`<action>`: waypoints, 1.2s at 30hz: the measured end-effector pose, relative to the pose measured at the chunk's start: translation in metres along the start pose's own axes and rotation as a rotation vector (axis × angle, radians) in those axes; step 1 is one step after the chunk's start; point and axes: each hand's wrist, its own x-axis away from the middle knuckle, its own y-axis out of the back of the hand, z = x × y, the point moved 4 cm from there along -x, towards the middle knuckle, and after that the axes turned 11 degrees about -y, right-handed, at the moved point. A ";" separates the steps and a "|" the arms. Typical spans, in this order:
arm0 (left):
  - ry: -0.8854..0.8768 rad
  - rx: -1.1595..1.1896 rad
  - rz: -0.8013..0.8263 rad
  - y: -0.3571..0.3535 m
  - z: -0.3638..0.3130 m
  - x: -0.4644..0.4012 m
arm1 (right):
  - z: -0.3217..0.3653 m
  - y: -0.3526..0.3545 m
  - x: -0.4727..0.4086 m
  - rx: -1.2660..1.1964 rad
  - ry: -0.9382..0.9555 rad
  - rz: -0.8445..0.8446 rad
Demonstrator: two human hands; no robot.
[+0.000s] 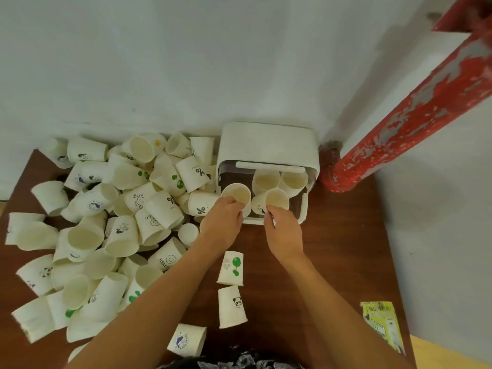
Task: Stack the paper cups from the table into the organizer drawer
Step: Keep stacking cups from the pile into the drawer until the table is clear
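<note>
A paper cup stands at the left hand's fingertips, over the open organizer drawer's left edge; the fingers curl round its near rim. Another cup, inside the drawer, sits just beyond the right hand, whose fingers pinch its rim. Two more cups stand farther back. A heap of cups lies left of the left hand on the table.
</note>
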 end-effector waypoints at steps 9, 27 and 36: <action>0.017 -0.002 0.038 -0.015 0.016 -0.014 | -0.003 0.005 -0.005 0.025 0.009 -0.072; 0.540 -0.101 -0.083 0.019 0.081 0.011 | 0.043 -0.040 -0.020 0.167 0.303 0.037; 0.460 0.234 -0.260 0.022 0.086 0.012 | 0.014 -0.074 0.018 0.215 0.316 0.477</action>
